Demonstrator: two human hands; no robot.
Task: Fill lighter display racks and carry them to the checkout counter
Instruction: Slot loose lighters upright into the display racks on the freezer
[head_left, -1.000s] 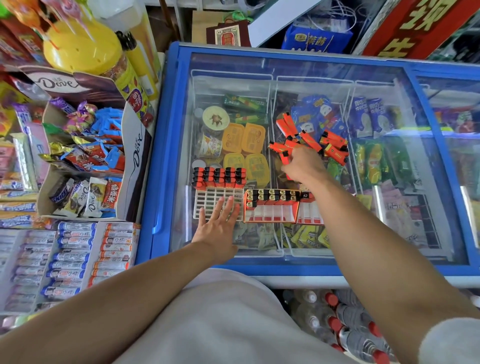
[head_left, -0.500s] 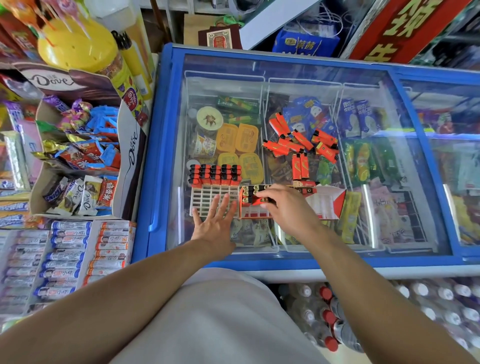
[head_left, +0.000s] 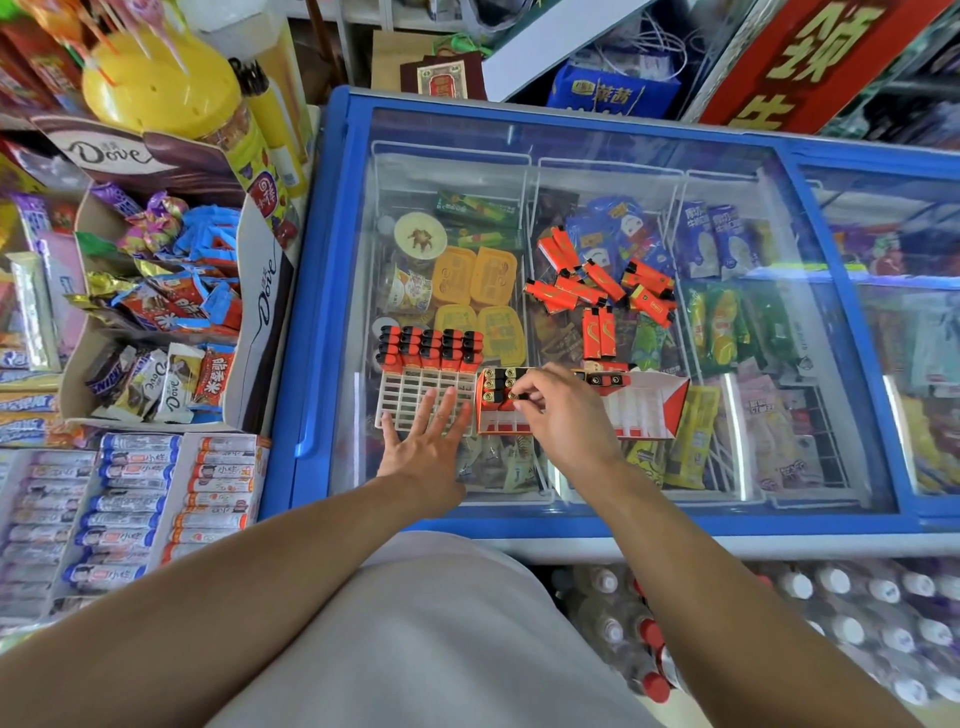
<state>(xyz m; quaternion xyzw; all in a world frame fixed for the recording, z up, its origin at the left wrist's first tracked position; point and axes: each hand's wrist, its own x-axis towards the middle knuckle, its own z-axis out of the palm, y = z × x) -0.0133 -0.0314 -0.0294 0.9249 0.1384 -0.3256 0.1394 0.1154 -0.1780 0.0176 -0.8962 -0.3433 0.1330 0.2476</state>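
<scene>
Two lighter display racks lie on the glass lid of a blue chest freezer. The white grid rack on the left has a row of red lighters standing along its far edge. My left hand rests flat on it with straight fingers. The red-and-white rack to the right holds a few lighters at its far-left corner. My right hand pinches one red lighter over that corner. Several loose red lighters lie scattered on the glass beyond.
A Dove chocolate display box and trays of candy rolls stand left of the freezer. A yellow lollipop tub stands behind them. Packs of bottled water sit on the floor at the lower right.
My right hand came back from the loose lighters to the red-and-white rack, carrying a lighter. The left hand stayed flat on the white rack.
</scene>
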